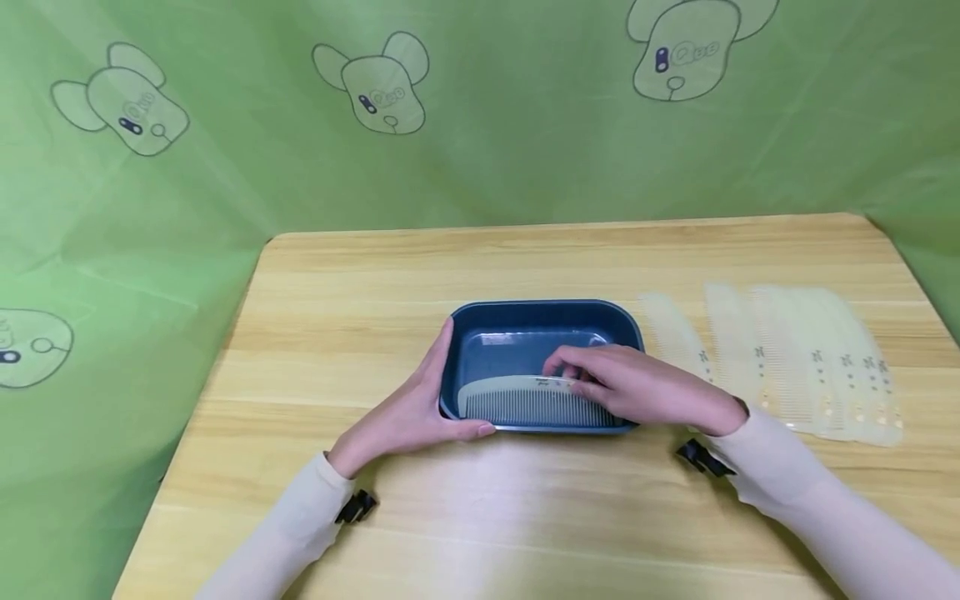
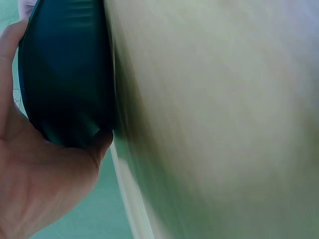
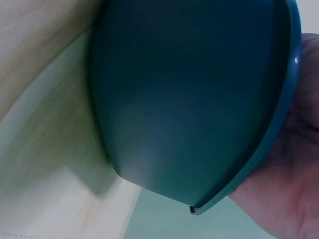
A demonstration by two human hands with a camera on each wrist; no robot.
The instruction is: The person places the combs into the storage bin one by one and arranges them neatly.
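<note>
A dark blue rectangular box with rounded corners sits on the table. My left hand grips its left end, thumb by the front side and fingers along the left wall. In the left wrist view, the thumb and fingers of that hand bracket the end of the box. Inside the box, along its front side, a pale translucent comb lies with its teeth toward me. My right hand reaches over the right end and pinches the comb's upper edge. The right wrist view has only the box's outer wall and part of this hand; the comb is hidden there.
Several similar translucent combs lie overlapping in a row on the right of the wooden table. One comb lies close to the box's right end, partly under my right forearm. A green cloth hangs behind the table.
</note>
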